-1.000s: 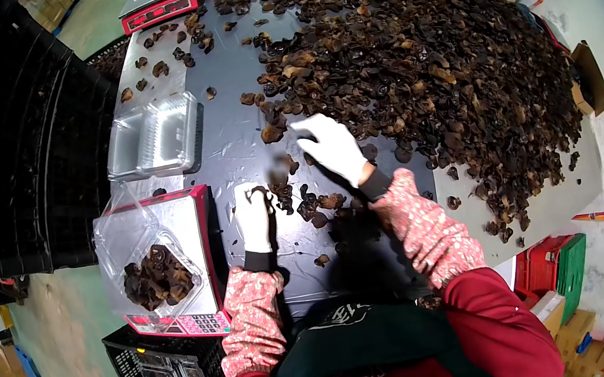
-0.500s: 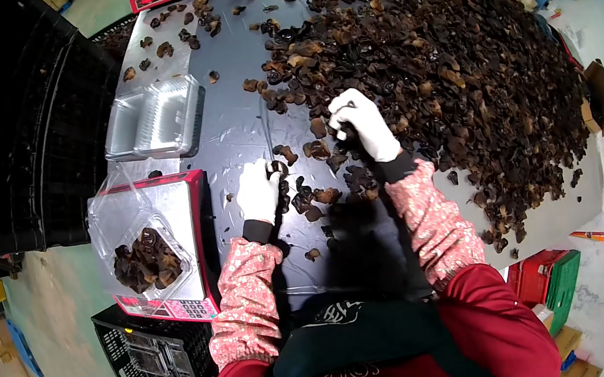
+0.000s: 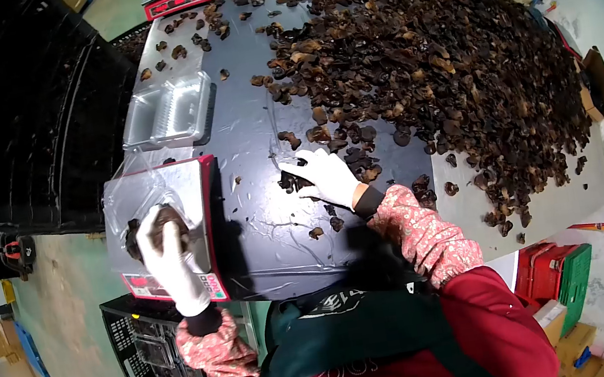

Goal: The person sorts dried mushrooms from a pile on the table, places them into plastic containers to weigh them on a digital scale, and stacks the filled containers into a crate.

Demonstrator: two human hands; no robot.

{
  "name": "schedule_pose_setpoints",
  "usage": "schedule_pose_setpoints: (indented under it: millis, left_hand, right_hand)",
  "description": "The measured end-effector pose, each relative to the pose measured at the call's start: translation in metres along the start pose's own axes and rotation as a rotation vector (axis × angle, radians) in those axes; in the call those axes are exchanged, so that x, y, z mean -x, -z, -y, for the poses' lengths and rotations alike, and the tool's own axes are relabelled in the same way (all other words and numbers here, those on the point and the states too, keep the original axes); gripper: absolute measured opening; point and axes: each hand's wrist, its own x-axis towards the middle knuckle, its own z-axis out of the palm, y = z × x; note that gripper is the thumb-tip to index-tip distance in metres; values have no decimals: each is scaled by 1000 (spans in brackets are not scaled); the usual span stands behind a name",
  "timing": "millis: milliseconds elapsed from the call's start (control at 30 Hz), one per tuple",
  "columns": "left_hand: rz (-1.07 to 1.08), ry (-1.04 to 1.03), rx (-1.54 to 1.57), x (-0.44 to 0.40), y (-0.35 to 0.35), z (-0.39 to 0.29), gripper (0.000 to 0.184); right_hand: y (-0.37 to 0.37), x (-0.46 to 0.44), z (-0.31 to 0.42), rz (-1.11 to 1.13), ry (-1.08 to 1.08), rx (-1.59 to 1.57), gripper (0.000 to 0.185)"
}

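My left hand [image 3: 172, 258], in a white glove, is over the scale [image 3: 193, 189] at the left. Its fingers are closed around dark brown wood ear mushrooms [image 3: 173, 222] at the clear plastic tray [image 3: 133, 184] on the weighing plate. The hand hides most of the tray's contents. My right hand [image 3: 325, 177], also gloved in white, reaches over a small group of loose wood ear pieces [image 3: 365, 167] on the dark tabletop. Its fingers are stretched and apart, with the tips close to some pieces.
A large heap of wood ear mushrooms [image 3: 415, 54] covers the table's right side. Clear plastic trays [image 3: 170, 114] stand beyond the near scale, and a second red scale [image 3: 180, 2] is at the far left. Black crates [image 3: 34, 119] rise at the left; another crate [image 3: 159, 358] is below.
My left hand has moved from the tabletop leftward onto the tray on the scale, with mushrooms in it. My right hand has come down and left from the heap's edge, its fingers now spread.
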Motion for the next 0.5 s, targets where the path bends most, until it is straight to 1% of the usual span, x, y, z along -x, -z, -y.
schedule_pose_setpoints:
  millis: [33,67,100,167,200,267,300,333,367,433,500]
  left_hand:
    - [-39,-17,19,-5,20,-1,28]
    - [-74,-171,-78,-12,36,3,28]
    - [-108,-213,-140,-22,56,14,26]
    - [-101,-282,-245,-32,80,19,25]
    - [-72,-310,-259,-39,91,30,25]
    - [-22,-462,-342,-47,102,37,25]
    - [3,-594,-530,-50,106,40,26]
    - [106,-661,-590,-56,111,49,28]
    - [163,-703,-732,-57,114,59,31]
    - [177,-723,-918,-50,117,63,39]
    - [223,-733,-847,-48,124,61,52]
  right_hand:
    - [0,-3,4,-16,52,-19,67]
    - [0,-4,7,21,81,-4,67]
    - [-2,-7,9,39,106,-17,63]
    - [2,-12,15,136,91,-47,54]
    - [-3,-13,16,132,84,-58,46]
    - [-14,-15,18,96,68,-82,33]
    - [-16,-14,19,66,51,-94,27]
    - [-16,-15,22,76,12,-88,25]
    - [-17,-16,24,85,-35,-78,23]
    - [-14,-19,33,104,-52,-46,26]
    - [-17,-22,37,97,-152,-8,27]
